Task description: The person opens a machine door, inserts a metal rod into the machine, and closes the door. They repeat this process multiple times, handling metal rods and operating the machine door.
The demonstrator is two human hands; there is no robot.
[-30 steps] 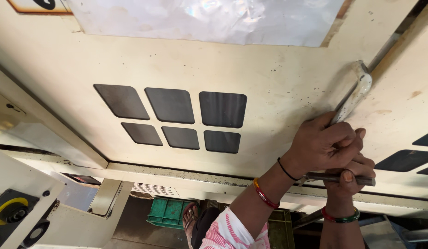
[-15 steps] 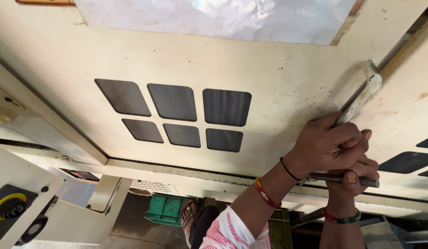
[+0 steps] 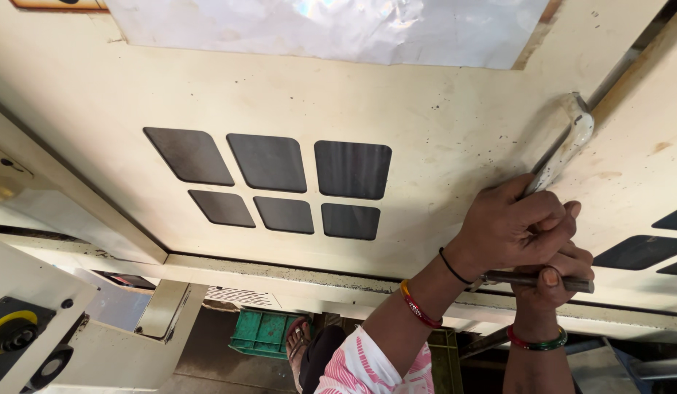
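We see both hands at the right side of a big cream-coloured machine panel (image 3: pixel 426 109). The left hand (image 3: pixel 517 230) is wrapped tight around the lower end of a pale metal door handle (image 3: pixel 568 149), which is bolted along the panel's right edge and bends into the panel at its far end. Just beneath it, the right hand (image 3: pixel 553 281) is closed around a dark metal rod (image 3: pixel 535 279) that lies nearly level, its tip poking out to the right of the fingers (what the rod meets behind the hands is hidden from us). The two hands touch each other.

To the left on the panel sit six dark window panes (image 3: pixel 273 182) in two rows. A crinkled silvery sheet (image 3: pixel 331 29) covers the far edge. Down near us, a green crate (image 3: pixel 264 332) rests on the floor beside a sandalled foot (image 3: pixel 298 343), and a yellow-ringed knob (image 3: pixel 10 332) shows at the near left.
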